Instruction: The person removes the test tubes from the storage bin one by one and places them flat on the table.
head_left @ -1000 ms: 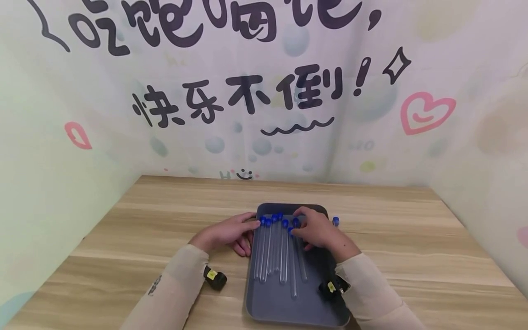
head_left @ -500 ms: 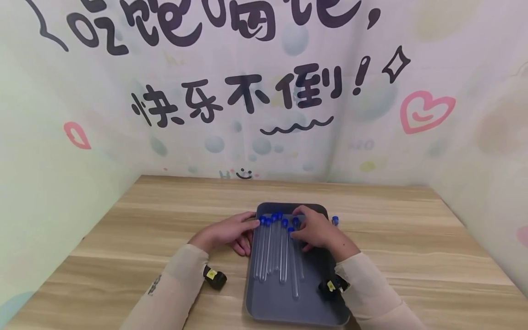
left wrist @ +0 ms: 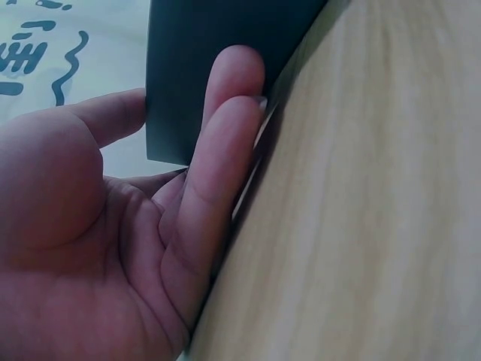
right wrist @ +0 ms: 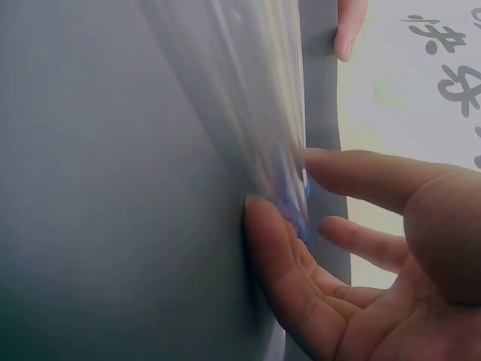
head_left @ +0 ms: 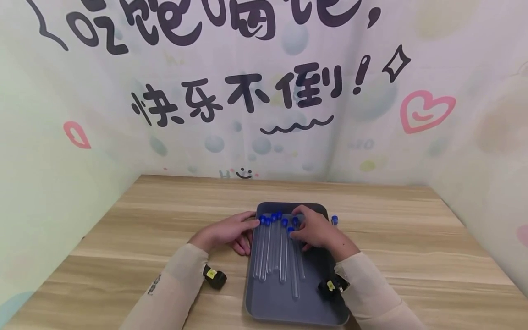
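Observation:
A dark grey tray (head_left: 297, 311) lies on the table with several clear test tubes (head_left: 283, 261) in it, their blue caps toward its far end. My left hand (head_left: 228, 231) holds the tray's left side near the far corner, thumb at the rim and fingers along the outer wall (left wrist: 180, 45). Over the tray's far right, my right hand (head_left: 319, 229) has its thumb on the blue cap (head_left: 290, 230) of one tube, with fingers curled round the cap ends. In the right wrist view, tubes (right wrist: 248, 83) pass between the thumb and fingers of my right hand (right wrist: 361, 248).
Another blue-capped tube (head_left: 335, 220) shows just right of the tray, mostly hidden by my right hand. The wooden table (head_left: 136, 238) meets a printed cloth backdrop (head_left: 198, 156) at its far edge. Each wrist carries a small black camera (head_left: 215, 277).
The tubes by my right hand have shifted slightly, their lower ends drawing closer together. My left hand and the tray stay in place.

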`<action>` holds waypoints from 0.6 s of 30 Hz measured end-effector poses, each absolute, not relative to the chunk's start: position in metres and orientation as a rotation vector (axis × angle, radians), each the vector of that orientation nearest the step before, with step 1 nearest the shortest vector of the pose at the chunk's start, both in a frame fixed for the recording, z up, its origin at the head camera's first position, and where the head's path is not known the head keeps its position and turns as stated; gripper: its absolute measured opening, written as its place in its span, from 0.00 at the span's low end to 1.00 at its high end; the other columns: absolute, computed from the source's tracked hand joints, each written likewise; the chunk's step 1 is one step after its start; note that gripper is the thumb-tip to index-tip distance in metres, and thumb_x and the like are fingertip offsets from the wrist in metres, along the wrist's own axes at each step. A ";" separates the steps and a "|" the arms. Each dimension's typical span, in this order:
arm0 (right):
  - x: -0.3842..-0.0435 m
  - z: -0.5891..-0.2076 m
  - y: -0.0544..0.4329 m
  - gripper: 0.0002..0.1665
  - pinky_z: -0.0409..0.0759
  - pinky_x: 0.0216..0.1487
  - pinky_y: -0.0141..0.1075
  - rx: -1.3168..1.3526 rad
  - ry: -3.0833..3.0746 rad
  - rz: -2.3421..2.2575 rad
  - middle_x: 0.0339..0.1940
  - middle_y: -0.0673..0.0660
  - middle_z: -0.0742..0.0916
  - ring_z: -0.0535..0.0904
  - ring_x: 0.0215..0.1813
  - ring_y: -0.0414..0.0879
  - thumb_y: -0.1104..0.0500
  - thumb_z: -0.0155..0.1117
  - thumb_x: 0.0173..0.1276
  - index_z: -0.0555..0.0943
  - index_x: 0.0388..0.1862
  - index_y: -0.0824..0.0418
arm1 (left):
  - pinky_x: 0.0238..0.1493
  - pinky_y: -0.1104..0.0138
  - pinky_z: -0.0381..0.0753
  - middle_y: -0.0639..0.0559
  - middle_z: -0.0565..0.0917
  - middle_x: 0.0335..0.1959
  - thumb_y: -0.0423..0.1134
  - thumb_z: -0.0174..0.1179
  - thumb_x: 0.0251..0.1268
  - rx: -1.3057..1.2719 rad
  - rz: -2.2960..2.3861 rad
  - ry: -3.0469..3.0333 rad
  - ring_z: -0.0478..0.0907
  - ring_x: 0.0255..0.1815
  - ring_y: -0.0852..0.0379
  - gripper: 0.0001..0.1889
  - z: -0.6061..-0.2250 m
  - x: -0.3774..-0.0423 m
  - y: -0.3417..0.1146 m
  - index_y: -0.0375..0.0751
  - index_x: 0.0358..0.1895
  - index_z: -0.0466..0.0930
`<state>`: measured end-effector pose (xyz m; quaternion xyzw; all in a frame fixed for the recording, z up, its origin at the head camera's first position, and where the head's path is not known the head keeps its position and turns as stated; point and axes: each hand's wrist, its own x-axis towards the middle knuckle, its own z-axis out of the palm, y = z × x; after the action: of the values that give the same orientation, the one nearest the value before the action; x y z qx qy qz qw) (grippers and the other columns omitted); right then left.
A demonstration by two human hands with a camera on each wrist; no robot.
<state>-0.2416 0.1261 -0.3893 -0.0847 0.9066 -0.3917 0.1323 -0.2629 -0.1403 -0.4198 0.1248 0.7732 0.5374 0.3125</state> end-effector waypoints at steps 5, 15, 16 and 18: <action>-0.243 -0.391 0.126 0.33 0.85 0.24 0.40 -0.240 2.627 -1.145 0.34 0.59 0.83 0.83 0.21 0.48 0.63 0.71 0.64 0.70 0.66 0.58 | 0.27 0.63 0.88 0.41 0.81 0.35 0.55 0.44 0.80 0.337 1.416 2.045 0.84 0.26 0.54 0.31 -0.420 -0.263 -0.141 0.50 0.79 0.52; -0.243 -0.391 0.126 0.34 0.85 0.25 0.40 -0.257 2.599 -1.166 0.34 0.59 0.85 0.83 0.22 0.48 0.65 0.70 0.65 0.66 0.67 0.58 | 0.27 0.63 0.88 0.41 0.81 0.36 0.55 0.45 0.80 0.325 1.411 2.047 0.84 0.26 0.54 0.31 -0.420 -0.263 -0.140 0.51 0.79 0.51; -0.243 -0.391 0.126 0.35 0.86 0.25 0.40 -0.257 2.596 -1.169 0.34 0.59 0.85 0.83 0.22 0.48 0.65 0.70 0.65 0.66 0.68 0.59 | 0.27 0.63 0.88 0.41 0.81 0.36 0.55 0.45 0.80 0.325 1.410 2.048 0.84 0.26 0.54 0.31 -0.419 -0.263 -0.140 0.51 0.79 0.51; -0.243 -0.391 0.126 0.36 0.86 0.24 0.41 -0.248 2.581 -1.187 0.35 0.60 0.84 0.83 0.23 0.49 0.65 0.70 0.65 0.65 0.69 0.58 | 0.27 0.63 0.88 0.42 0.81 0.36 0.55 0.45 0.80 0.325 1.411 2.049 0.84 0.26 0.54 0.31 -0.419 -0.263 -0.140 0.51 0.79 0.51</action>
<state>-0.2428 0.1259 -0.3907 -0.0860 0.8956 -0.4119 0.1442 -0.2631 -0.1400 -0.4191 0.1232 0.7761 0.5344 0.3112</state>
